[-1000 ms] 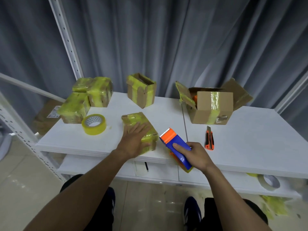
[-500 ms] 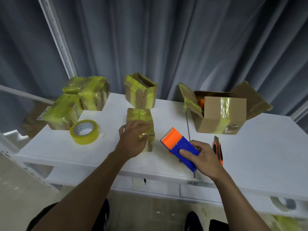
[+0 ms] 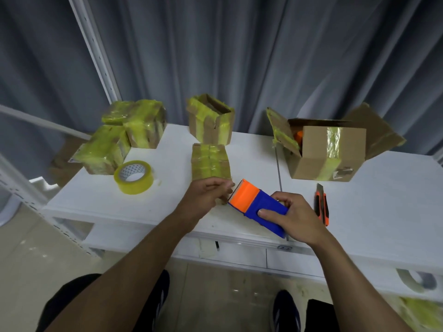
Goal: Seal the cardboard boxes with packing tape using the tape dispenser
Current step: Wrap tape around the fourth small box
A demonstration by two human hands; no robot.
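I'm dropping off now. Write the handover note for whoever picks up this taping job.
Right hand grips the tape dispenser, with its toothed orange end toward the small taped box.
Left hand has its fingers curled at that box's near end. Whether they hold the box or a tape end is unclear.
Looks done: the wrapped boxes at back left.
Left to do: the open small box at the back and the big open box on the right.
A tape roll and a utility knife lie on the table.

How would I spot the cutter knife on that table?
Look at the white table, in front of the large open cardboard box. The utility knife lies flat there, slim, orange and black, unlike the blocky orange-and-blue tape dispenser.
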